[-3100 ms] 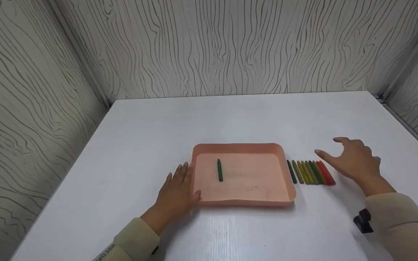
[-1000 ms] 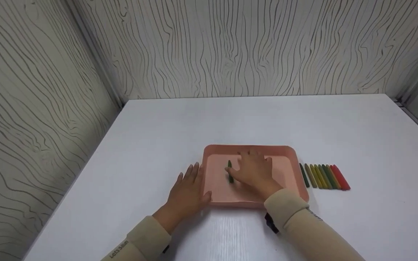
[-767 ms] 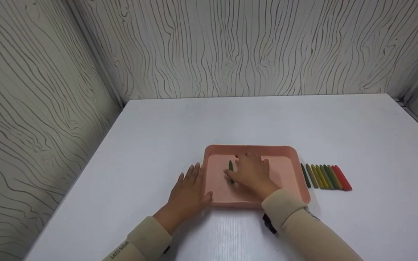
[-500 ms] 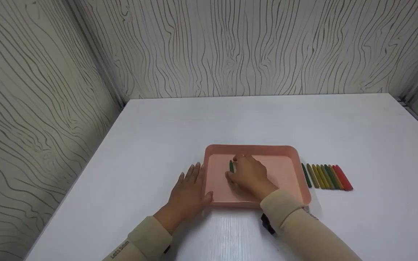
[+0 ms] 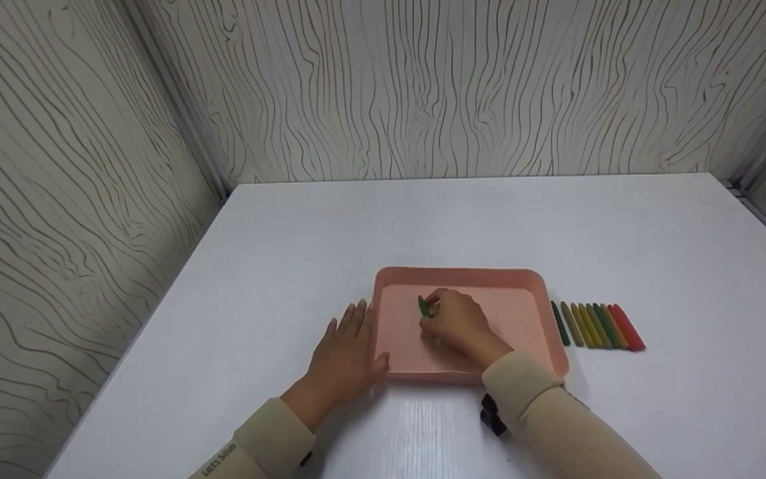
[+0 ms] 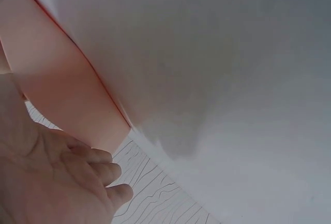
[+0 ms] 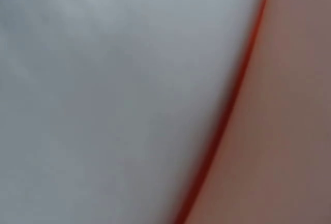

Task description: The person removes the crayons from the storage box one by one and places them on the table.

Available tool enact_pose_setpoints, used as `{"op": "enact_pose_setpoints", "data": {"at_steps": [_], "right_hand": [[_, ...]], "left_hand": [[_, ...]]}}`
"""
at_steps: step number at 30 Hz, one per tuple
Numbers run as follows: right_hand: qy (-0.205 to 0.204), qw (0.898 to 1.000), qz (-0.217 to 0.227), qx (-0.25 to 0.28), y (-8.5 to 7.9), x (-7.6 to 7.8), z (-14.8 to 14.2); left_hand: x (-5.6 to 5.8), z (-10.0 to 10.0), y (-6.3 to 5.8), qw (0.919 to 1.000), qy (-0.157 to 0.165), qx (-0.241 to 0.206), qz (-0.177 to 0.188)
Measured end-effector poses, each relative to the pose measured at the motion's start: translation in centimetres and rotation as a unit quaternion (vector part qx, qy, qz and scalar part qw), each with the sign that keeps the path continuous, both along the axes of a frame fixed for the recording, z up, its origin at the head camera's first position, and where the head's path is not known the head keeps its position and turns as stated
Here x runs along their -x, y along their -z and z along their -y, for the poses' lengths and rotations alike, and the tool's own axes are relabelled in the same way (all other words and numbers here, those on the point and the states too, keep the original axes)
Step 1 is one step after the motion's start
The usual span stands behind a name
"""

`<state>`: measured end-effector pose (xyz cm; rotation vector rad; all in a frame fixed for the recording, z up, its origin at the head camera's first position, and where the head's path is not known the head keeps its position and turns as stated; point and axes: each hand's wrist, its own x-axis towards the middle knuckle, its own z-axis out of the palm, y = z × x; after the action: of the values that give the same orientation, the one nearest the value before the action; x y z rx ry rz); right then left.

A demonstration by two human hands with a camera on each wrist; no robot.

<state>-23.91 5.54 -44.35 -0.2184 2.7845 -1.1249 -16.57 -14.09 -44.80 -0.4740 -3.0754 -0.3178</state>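
In the head view a shallow pink tray [image 5: 388,332] lies on the white table. My right hand [image 5: 459,324] is over the tray and pinches a green crayon [image 5: 423,306] between thumb and fingers; the crayon's lower part is hidden by the hand. My left hand [image 5: 345,349] lies at the tray's left side, fingers straight, thumb over the rim. In the left wrist view the left hand [image 6: 57,177] has its fingers along the tray's outer wall [image 6: 67,79]. Only the tray wall [image 7: 274,131] and table show in the right wrist view.
A row of several crayons [image 5: 596,326], dark green through yellow to red, lies side by side just right of the tray. Behind the white table [image 5: 290,233] stands a wood-grain patterned wall [image 5: 416,93], with another at the left [image 5: 57,199].
My right hand has come from beside the crayon row into the tray, and its fingers have closed on the green crayon, which now tilts slightly. My left hand has stayed at the tray's side.
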Motion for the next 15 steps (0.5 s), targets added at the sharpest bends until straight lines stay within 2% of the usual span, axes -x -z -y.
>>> {"op": "enact_pose_setpoints", "data": {"at_steps": [8, 15], "right_hand": [[-0.004, 0.996, 0.010, 0.090, -0.3, 0.2, -1.5], [-0.035, 0.988, -0.016, 0.148, -2.1, 0.4, -3.2]], "left_hand": [[0.1, 0.0, 0.3, 0.9998, 0.007, -0.009, -0.013], [0.0, 0.1, 0.1, 0.9998, 0.008, -0.013, -0.009]]}}
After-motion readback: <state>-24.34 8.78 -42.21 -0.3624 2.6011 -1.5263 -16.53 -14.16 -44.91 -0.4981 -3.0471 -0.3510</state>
